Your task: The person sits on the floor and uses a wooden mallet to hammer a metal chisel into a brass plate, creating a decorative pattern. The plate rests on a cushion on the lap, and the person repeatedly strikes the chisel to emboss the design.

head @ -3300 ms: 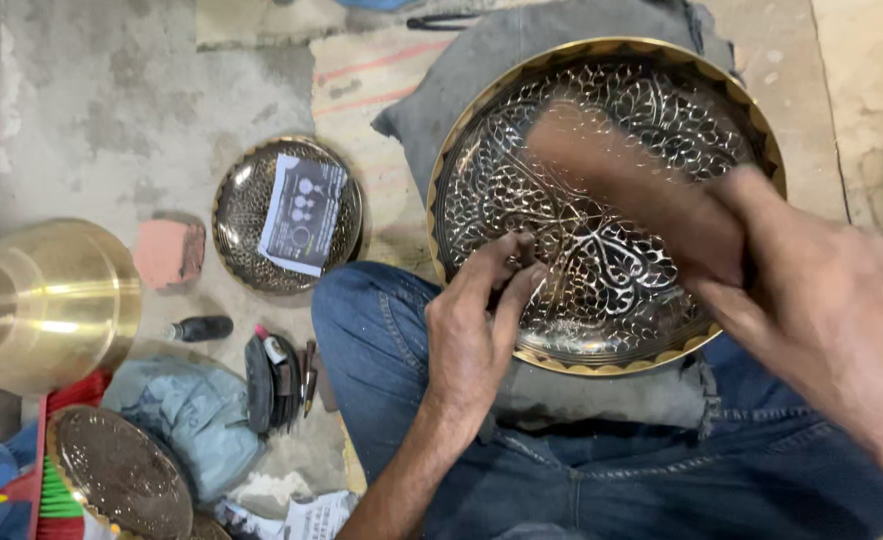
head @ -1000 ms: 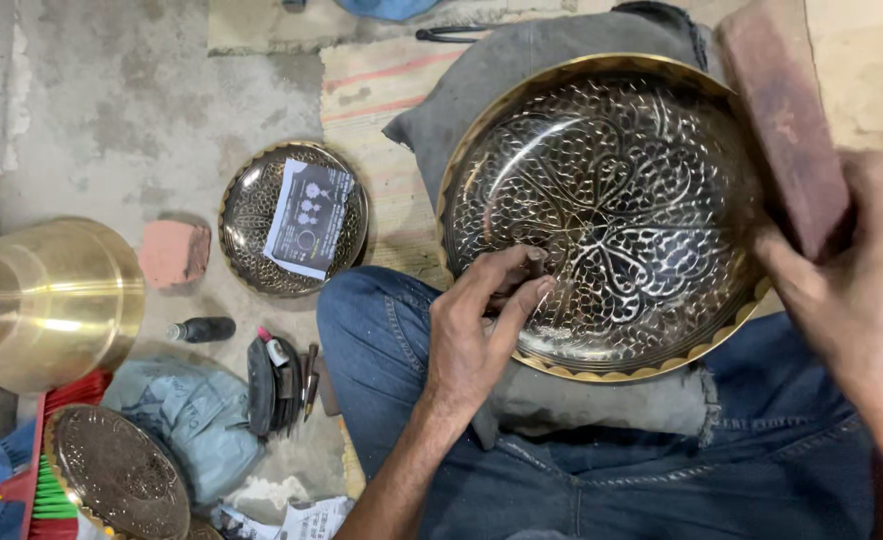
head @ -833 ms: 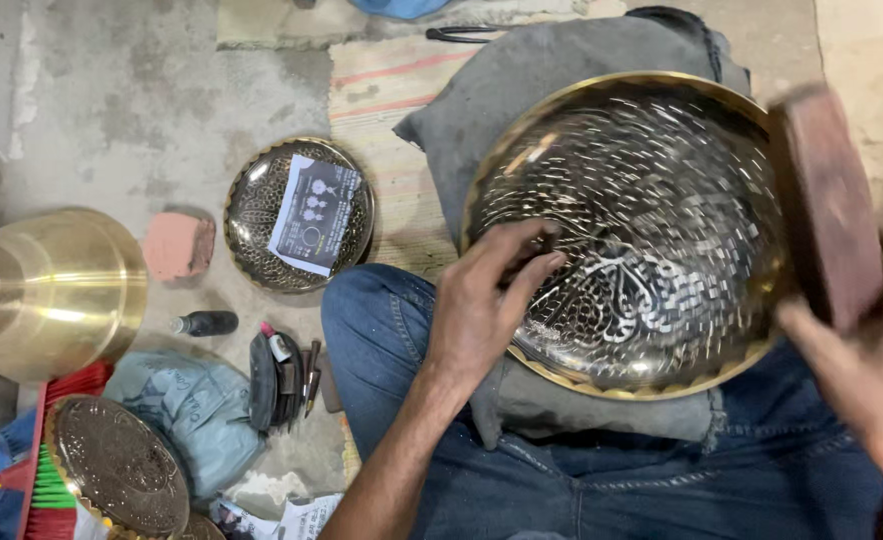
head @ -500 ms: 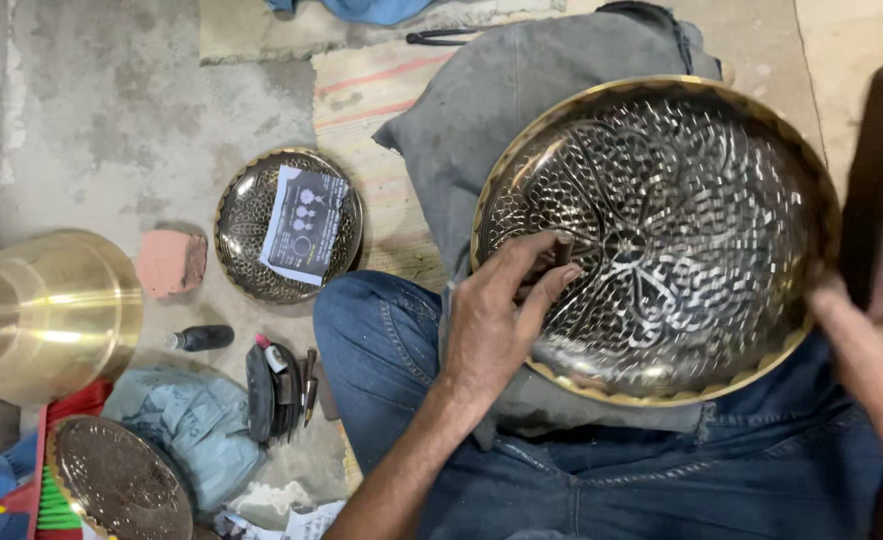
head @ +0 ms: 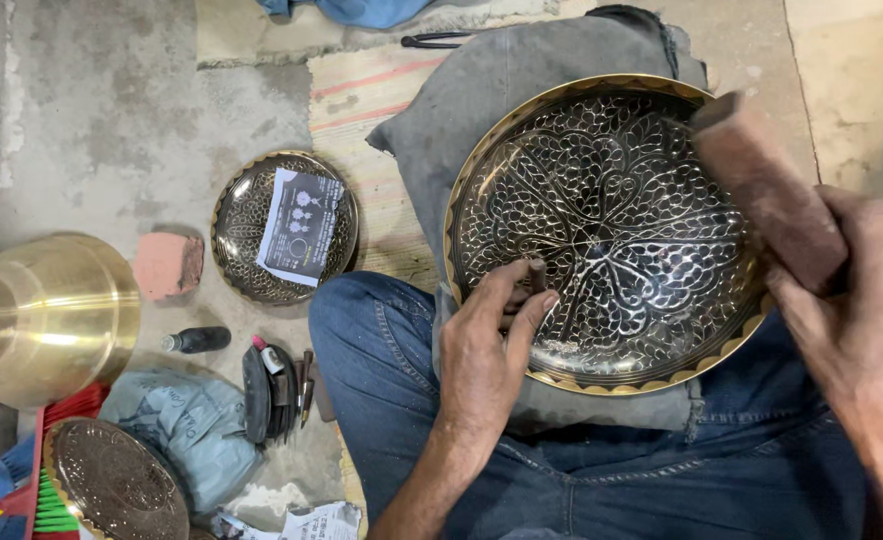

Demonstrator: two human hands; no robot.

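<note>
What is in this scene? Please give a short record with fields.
setting: person seated on floor, blue jeans
lap: engraved brass plate on grey cloth
left hand: holds small tool on plate
right hand: grips reddish wooden block over the rim
floor, left: smaller plate under paper, brass vessel, small dark bottle

A rough grey concrete floor (head: 91, 110), stained and cracked, fills the scene under even, soft light. A faded striped mat (head: 361, 100) lies on it, with a paler slab (head: 861, 80) along the upper right.
</note>
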